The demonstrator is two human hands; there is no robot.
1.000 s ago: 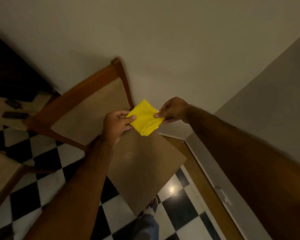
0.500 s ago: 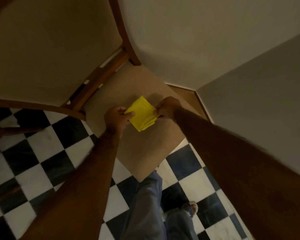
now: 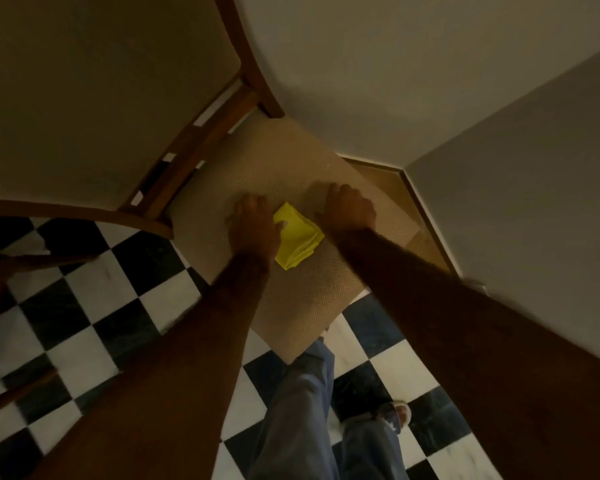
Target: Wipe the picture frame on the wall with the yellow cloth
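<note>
The folded yellow cloth lies on the beige seat of a wooden chair. My left hand is at the cloth's left edge, with its thumb pressed on top of the cloth. My right hand rests on the seat just past the cloth's upper right edge, back up, with nothing in it. No picture frame is in view; only bare wall shows above the chair.
The chair's padded backrest fills the upper left. The chair stands in a wall corner with a wooden floor strip beside it. Below is a black-and-white checkered floor, my jeans leg and shoe.
Both hands have lowered the cloth from the air onto the chair seat. The right hand has let go of it, and the view has tilted further down.
</note>
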